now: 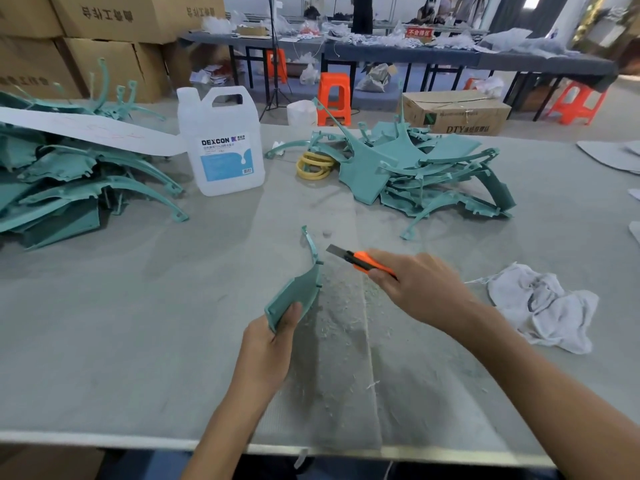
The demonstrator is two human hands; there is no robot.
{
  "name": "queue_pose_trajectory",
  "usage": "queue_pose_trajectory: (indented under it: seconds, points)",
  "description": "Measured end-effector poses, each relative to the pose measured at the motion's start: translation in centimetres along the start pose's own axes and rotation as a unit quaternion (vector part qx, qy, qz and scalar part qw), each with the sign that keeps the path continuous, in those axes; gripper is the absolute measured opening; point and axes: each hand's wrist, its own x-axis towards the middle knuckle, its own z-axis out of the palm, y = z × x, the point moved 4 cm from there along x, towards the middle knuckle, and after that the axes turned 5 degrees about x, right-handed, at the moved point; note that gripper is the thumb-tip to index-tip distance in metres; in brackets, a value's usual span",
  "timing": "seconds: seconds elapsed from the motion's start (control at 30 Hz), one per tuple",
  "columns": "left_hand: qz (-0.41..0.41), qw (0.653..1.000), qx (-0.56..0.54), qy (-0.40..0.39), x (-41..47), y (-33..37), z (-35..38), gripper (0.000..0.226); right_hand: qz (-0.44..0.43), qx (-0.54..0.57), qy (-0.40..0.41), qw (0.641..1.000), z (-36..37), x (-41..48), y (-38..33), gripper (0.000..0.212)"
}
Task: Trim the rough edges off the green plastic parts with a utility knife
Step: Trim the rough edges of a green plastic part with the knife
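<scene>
A person's left hand (266, 344) grips the broad end of a green plastic part (296, 292), thumb pressed on its face, over the middle of a grey work table (138, 323). The part's long axis runs away from the person, leaning a little right. It narrows into a thin curved arm whose tip points toward the far side of the table.

The right hand (422, 285) is closed around an orange utility knife (362, 260). Its blade is extended and points left, ending just beside the thin arm with a small gap showing. Pale shavings (343, 306) lie on the table under and just beside the part.

A white translucent jug (221, 143) labelled DEXCON stands capped and upright further back; how full it is cannot be told. On the floor beyond the table sits a cardboard box (457, 112), its flaps shut and contents hidden.

More green parts lie in a heap on the left (69, 181) and a second heap on the right (426, 174). Yellow rings (313, 166) lie against the right heap. A crumpled white rag (547, 306) lies near the right forearm.
</scene>
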Motion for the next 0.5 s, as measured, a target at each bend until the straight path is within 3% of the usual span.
queue_pose_trajectory:
  seconds: [0.1, 0.2, 0.27, 0.37, 0.5]
  points:
    - [0.005, 1.000, -0.006, 0.004, 0.1, 0.3, -0.1, 0.016, -0.006, 0.088, 0.034, 0.995, 0.2, -0.6, 0.1, 0.025]
    - [0.003, 1.000, -0.002, 0.020, 0.2, -0.1, -0.1, 0.031, -0.067, 0.187, 0.037, 0.979, 0.8, -2.2, -2.1, 0.032]
    - [-0.005, 1.000, 0.004, 0.023, 0.3, -0.1, -0.1, 0.033, -0.074, 0.183, 0.015, 0.980, 1.6, -2.4, -2.6, 0.036]
    - [-0.007, 1.000, -0.012, 0.006, 0.3, 0.2, -0.1, 0.015, -0.024, 0.115, 0.044, 0.992, 1.2, -1.3, -1.3, 0.039]
    - [-0.003, 1.000, -0.002, 0.014, 0.1, 0.2, -0.2, 0.027, -0.043, 0.140, 0.115, 0.982, 0.6, -2.3, -1.8, 0.041]
